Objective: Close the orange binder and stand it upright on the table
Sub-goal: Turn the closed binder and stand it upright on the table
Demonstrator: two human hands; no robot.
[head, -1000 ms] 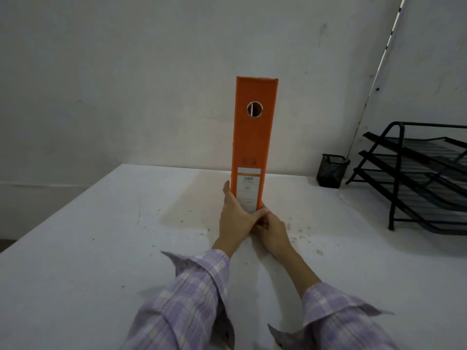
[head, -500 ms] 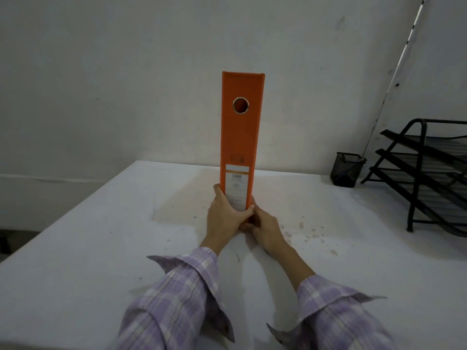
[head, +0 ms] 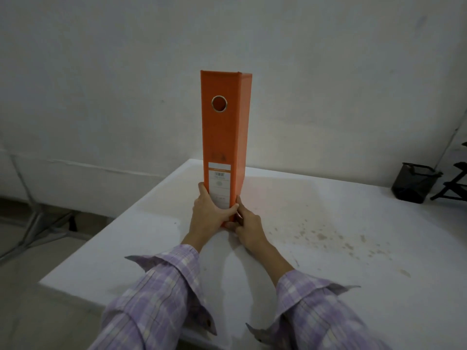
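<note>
The orange binder [head: 223, 137] stands upright and closed on the white table [head: 328, 223], spine toward me, with a round finger hole near the top and a white label low down. My left hand [head: 209, 215] wraps the bottom of the spine, thumb across its front. On the binder's right lower corner my right hand [head: 249, 227] presses with its fingers against the cover. Both hands hide the binder's base.
A black mesh pen cup [head: 414, 183] stands at the back right, with part of a black wire tray rack [head: 454, 183] at the frame's edge beside it. Brown specks dot the table's right side. The table's left edge and corner lie close to the binder; metal legs show below.
The view has swung left, so the rack has nearly left the frame. The binder stays upright in both hands; its right cover now shows, and the hands keep the same low hold.
</note>
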